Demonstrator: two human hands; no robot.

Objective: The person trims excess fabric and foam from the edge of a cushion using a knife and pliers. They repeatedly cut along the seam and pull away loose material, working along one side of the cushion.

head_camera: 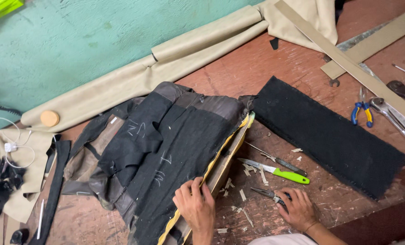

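My left hand [195, 208] presses on the near edge of a dark upholstered seat cover [175, 140], where black fabric meets yellow foam [225, 152] over a wooden base. My right hand [298, 209] rests on the reddish workbench [239, 77] with its fingers around the handles of small dark pliers [268, 194], whose jaws point left. A knife with a green handle [279, 172] lies just beyond the pliers, and a thin dark-handled tool [277, 159] lies beside it. White chalk marks show on the black fabric.
A long black felt panel [329, 136] lies to the right. Rolled beige fabric [166, 68] runs along the back by the teal wall. Blue-and-yellow pliers [362, 111], wrenches [393, 118] and beige strips [347, 63] sit far right. Wood chips litter the bench.
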